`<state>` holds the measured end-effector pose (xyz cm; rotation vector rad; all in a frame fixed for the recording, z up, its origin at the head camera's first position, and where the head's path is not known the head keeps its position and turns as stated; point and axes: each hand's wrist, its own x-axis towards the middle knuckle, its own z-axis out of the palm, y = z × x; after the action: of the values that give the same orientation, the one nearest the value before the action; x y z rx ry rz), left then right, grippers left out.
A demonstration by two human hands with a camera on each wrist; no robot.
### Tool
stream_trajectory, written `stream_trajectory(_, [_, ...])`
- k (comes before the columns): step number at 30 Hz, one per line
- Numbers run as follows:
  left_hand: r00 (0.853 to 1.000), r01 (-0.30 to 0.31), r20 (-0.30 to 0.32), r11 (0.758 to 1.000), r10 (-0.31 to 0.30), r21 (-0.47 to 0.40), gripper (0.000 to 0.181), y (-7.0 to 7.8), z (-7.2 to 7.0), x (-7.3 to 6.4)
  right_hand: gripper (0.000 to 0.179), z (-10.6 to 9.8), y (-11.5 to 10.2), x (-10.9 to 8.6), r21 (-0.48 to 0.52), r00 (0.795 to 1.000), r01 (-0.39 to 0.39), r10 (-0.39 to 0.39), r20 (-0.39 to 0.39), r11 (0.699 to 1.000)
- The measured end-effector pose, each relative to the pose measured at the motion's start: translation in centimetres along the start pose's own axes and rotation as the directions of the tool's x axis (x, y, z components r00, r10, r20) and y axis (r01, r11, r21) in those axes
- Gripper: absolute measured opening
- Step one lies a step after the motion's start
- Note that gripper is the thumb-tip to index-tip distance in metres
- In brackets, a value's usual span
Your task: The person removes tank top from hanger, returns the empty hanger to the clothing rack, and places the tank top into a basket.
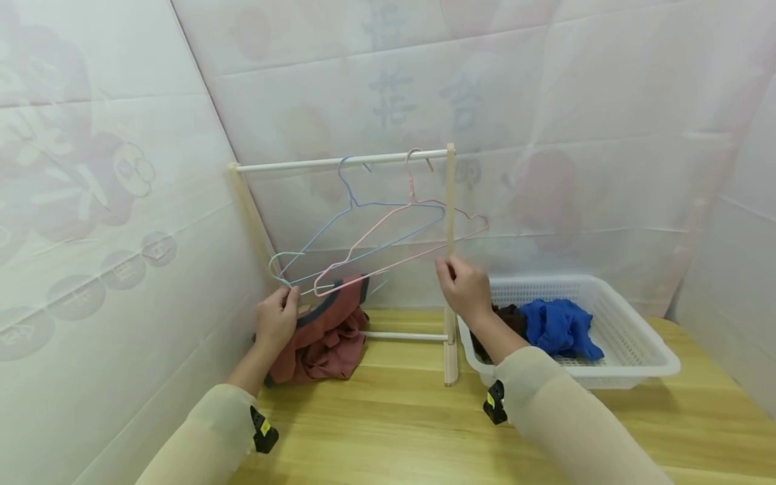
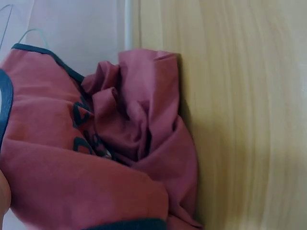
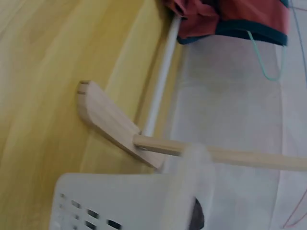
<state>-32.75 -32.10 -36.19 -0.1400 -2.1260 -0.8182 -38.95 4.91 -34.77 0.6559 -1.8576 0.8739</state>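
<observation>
My left hand [image 1: 277, 320] pinches a mint-green wire hanger [image 1: 273, 268] just below its hook, in front of the rack's left side. A red shirt [image 1: 327, 340] with dark trim hangs from that hanger, its lower part bunched. In the left wrist view the shirt [image 2: 72, 177] shows dark lettering, and a hanger end [image 2: 36, 30] pokes out past its trim. My right hand [image 1: 467, 289] is curled round the right wooden post [image 1: 450, 195] of the clothes rack; its far fingers are hidden. A blue hanger [image 1: 321, 232] and a pink hanger [image 1: 364, 236] hang from the white top rail [image 1: 297, 164].
A white perforated basket [image 1: 636, 337] stands right of the rack, holding a blue garment [image 1: 560, 327] and a dark brown one [image 1: 510, 320]. The rack's lower white rail [image 1: 406, 335] runs close above the wooden table [image 1: 376, 431]. Pale printed sheets [image 1: 582, 101] enclose the space.
</observation>
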Motion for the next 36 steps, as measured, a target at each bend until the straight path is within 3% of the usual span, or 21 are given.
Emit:
stream_trajectory(3, [1.000,-0.023,0.003,1.000,0.023,-0.004,0.035,0.5,0.2,0.4,0.035,0.6,-0.3,-0.9,-0.053,0.995,0.093,-0.092,0.025,0.994])
stream_trajectory(6, [0.999,-0.024,0.027,1.000,0.024,-0.016,0.036,1.2,0.4,0.8,0.034,1.2,-0.7,-1.7,-0.102,0.985,0.145,-0.133,0.110,0.984])
stream_trajectory(12, [0.992,0.005,0.126,0.999,0.001,-0.048,0.040,2.5,1.0,1.1,0.013,3.4,-1.9,-2.8,-0.127,0.945,0.247,-0.210,0.252,0.961])
stream_trajectory(16, [0.984,0.005,0.178,0.997,0.009,-0.080,0.038,3.2,1.8,0.8,0.031,4.8,-3.2,-3.1,-0.090,0.911,0.335,-0.298,0.284,0.938])
stream_trajectory(21, [0.975,-0.007,0.221,0.989,0.040,-0.149,0.038,4.0,2.9,0.4,0.045,5.8,-4.2,-3.6,-0.061,0.881,0.359,-0.317,0.351,0.931])
stream_trajectory(28, [0.971,-0.033,0.229,0.988,0.067,-0.148,0.032,5.1,3.4,0.6,0.028,6.0,-4.2,-3.8,-0.071,0.885,0.344,-0.298,0.358,0.936])
stream_trajectory(31, [0.975,-0.046,0.213,0.996,0.063,-0.081,0.035,5.2,3.4,0.8,0.025,5.7,-3.9,-3.8,-0.069,0.895,0.333,-0.292,0.337,0.940])
stream_trajectory(34, [0.978,-0.091,0.190,0.996,0.091,-0.011,0.037,5.3,3.3,0.9,0.025,5.3,-3.7,-3.7,-0.060,0.905,0.325,-0.291,0.311,0.944])
stream_trajectory(36, [0.973,-0.154,0.180,0.988,0.146,0.031,0.034,5.1,3.3,1.0,0.024,5.0,-3.7,-3.6,-0.055,0.913,0.314,-0.286,0.290,0.948])
